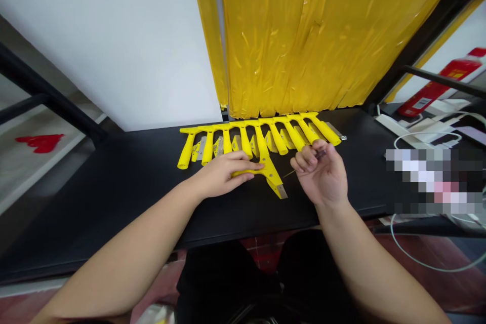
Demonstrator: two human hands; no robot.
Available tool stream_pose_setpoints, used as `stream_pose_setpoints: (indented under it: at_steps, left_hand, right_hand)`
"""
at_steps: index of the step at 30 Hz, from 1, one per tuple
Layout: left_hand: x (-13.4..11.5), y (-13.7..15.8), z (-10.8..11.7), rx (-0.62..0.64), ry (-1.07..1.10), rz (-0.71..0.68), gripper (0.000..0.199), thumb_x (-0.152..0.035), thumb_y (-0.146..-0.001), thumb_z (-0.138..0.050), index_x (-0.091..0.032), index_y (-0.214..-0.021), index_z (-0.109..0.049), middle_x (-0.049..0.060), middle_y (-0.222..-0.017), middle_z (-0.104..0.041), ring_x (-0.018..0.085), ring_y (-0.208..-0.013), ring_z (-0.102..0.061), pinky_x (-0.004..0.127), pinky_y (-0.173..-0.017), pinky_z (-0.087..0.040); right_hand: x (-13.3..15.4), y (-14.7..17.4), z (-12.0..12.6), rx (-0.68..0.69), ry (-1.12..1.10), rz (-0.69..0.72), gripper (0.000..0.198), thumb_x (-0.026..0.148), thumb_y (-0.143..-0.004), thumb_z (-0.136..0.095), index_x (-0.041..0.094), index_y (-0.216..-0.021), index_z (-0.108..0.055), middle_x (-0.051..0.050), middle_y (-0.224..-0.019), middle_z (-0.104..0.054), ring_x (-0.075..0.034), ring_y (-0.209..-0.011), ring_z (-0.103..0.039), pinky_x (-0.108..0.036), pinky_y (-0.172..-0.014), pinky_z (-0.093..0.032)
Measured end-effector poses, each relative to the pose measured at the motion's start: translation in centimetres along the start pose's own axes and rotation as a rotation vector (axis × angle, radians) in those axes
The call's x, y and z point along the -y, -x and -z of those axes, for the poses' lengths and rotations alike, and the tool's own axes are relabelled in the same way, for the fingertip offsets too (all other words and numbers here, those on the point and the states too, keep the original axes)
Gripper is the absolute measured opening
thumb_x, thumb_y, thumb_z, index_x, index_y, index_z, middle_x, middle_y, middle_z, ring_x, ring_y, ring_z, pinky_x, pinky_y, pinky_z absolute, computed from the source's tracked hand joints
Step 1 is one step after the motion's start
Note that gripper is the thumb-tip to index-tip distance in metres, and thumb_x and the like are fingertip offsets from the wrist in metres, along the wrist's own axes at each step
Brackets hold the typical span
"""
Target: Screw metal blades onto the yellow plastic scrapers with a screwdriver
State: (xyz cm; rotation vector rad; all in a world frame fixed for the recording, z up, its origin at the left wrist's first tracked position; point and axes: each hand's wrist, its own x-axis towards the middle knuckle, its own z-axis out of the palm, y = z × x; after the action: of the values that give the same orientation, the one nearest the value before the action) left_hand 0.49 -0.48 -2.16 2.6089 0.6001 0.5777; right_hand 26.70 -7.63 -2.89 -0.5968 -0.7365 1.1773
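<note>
My left hand (224,172) is closed on a yellow scraper (271,169) with a metal blade, its fingers pressed along the yellow body at the black table's top. The blade end points toward me and to the right. Just right of it, my right hand (322,174) is closed, palm turned up, around a small screwdriver (290,174). Its thin shaft reaches left toward the scraper; the dark handle is mostly hidden in my fingers. Behind both hands lies a row of several similar yellow scrapers (186,152), handles toward me, some with metal blades showing.
The black table (125,187) backs onto a white panel (114,35) and yellow plastic wrapping (304,35). On the right are a red bottle (436,86), a white power strip (406,134) and loose white cables (425,267). A red object (41,143) rests on a shelf at left.
</note>
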Motion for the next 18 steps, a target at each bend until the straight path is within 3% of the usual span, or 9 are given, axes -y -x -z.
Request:
stream_pose_setpoints:
  at_steps: [3,5,8,13,18]
  left_hand:
    - [0.2,0.2,0.4,-0.069,-0.003,-0.011,0.034,-0.033,-0.109,-0.058,-0.027,-0.14,-0.07,0.007,-0.114,-0.067,0.018,-0.099,-0.067,0.035,-0.092,-0.055]
    - [0.4,0.3,0.6,-0.093,-0.016,-0.005,0.034,-0.033,-0.109,-0.058,-0.028,-0.14,-0.07,0.007,-0.114,-0.068,0.018,-0.101,-0.067,0.035,-0.093,-0.054]
    - [0.6,0.5,0.8,-0.108,-0.046,0.005,0.034,-0.033,-0.11,-0.057,-0.029,-0.141,-0.069,0.006,-0.114,-0.067,0.018,-0.1,-0.066,0.034,-0.092,-0.054]
    - [0.5,0.7,0.7,-0.099,-0.118,0.001,0.034,-0.034,-0.11,-0.057,-0.033,-0.142,-0.069,0.005,-0.113,-0.067,0.016,-0.096,-0.067,0.03,-0.084,-0.054]
    - [0.3,0.8,0.6,-0.073,-0.219,0.014,0.033,-0.034,-0.11,-0.056,-0.035,-0.14,-0.07,0.003,-0.113,-0.068,0.015,-0.091,-0.067,0.027,-0.077,-0.052]
  right_hand:
    - [1.0,-1.3,-0.4,0.126,0.28,-0.111,0.026,0.044,-0.089,-0.078,0.025,-0.084,-0.061,0.005,-0.066,-0.047,-0.01,-0.05,-0.022,-0.028,-0.05,-0.019]
    - [1.5,-2.7,-0.9,0.248,0.575,-0.099,0.024,0.04,-0.09,-0.079,0.023,-0.083,-0.064,0.002,-0.071,-0.057,-0.011,-0.054,-0.036,-0.029,-0.052,-0.028]
    - [1.5,-5.4,-1.6,0.421,0.871,-0.016,0.018,0.037,-0.089,-0.078,0.022,-0.09,-0.068,-0.003,-0.087,-0.067,-0.018,-0.079,-0.058,-0.033,-0.07,-0.043]
    - [-0.1,-8.2,-1.6,0.608,0.891,-0.224,0.023,0.035,-0.089,-0.076,0.025,-0.104,-0.061,0.006,-0.071,-0.053,-0.014,-0.064,-0.044,-0.03,-0.061,-0.034]
    - [-1.5,-8.0,-1.2,0.671,0.838,-0.231,0.032,0.026,-0.085,-0.078,0.024,-0.111,-0.059,0.006,-0.08,-0.053,-0.014,-0.071,-0.048,-0.029,-0.065,-0.038]
